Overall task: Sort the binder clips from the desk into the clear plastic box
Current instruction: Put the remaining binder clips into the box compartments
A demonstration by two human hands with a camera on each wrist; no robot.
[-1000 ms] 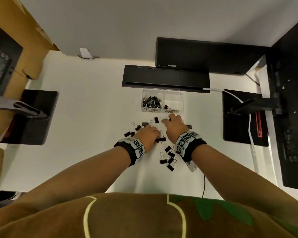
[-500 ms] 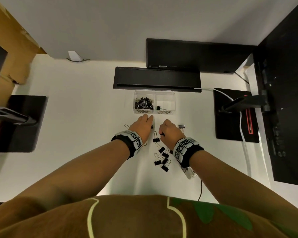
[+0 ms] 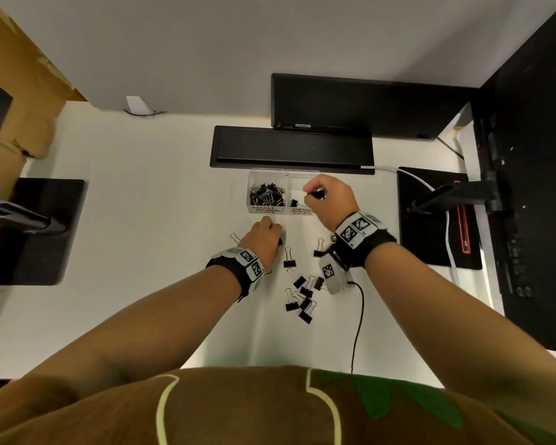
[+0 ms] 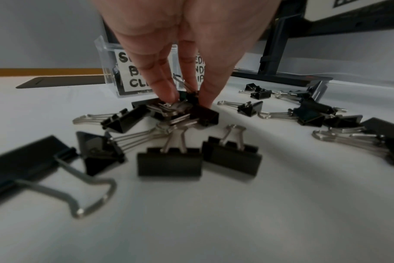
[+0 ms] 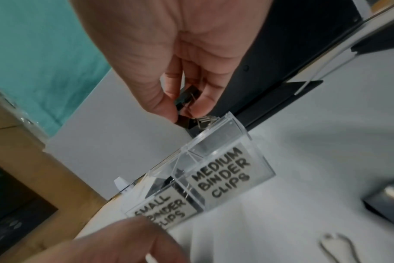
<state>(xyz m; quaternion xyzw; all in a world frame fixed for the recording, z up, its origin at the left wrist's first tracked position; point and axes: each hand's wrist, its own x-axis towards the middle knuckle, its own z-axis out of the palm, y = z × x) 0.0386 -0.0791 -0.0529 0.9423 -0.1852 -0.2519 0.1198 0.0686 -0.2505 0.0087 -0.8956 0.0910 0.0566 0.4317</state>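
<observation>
Hands are working at the far middle of the white desk (image 3: 142,252). Right hand (image 3: 329,200) is hovering over the clear plastic box (image 3: 254,175), above the compartment labelled "MEDIUM BINDER CLIPS" (image 5: 223,175), and is pinching a black binder clip (image 5: 187,97) between thumb and fingers; a second clip (image 5: 188,122) is showing just below the fingertips at the compartment's rim. Left compartment, labelled "SMALL BINDER CLIPS" (image 5: 162,208), is holding a heap of clips (image 3: 267,195); the medium compartment is holding at least one clip (image 3: 293,203).

Left hand (image 3: 264,240) is resting low on the desk just in front of the box, its fingertips (image 4: 169,92) closing round a small black clip (image 4: 187,96) that is lying among a cluster of others.

Loose binder clips (image 3: 299,287) are lying scattered on the desk between the two wrists and nearer the person. Black monitor bases are standing at the left edge (image 3: 36,232) and right edge (image 3: 437,220); a black bar (image 3: 289,149) is lying just behind the box.
</observation>
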